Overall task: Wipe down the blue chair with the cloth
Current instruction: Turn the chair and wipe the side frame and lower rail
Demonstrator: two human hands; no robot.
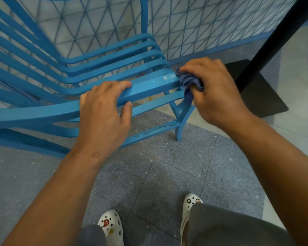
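The blue chair (100, 68) is made of curved slats and fills the upper left of the view. My left hand (105, 110) grips the front slat, fingers over the top and thumb underneath. My right hand (213, 93) holds a bunched blue-grey cloth (189, 82) against the right end of that same slat, at the chair's front corner above its leg. Small white chips mark the slat just left of the cloth. Most of the cloth is hidden under my fingers.
A black table post (274, 41) rises from a dark flat base (260, 93) just right of my right hand. A blue mesh fence (203, 29) runs behind the chair. My feet in white clogs (112, 226) stand on grey speckled floor tiles.
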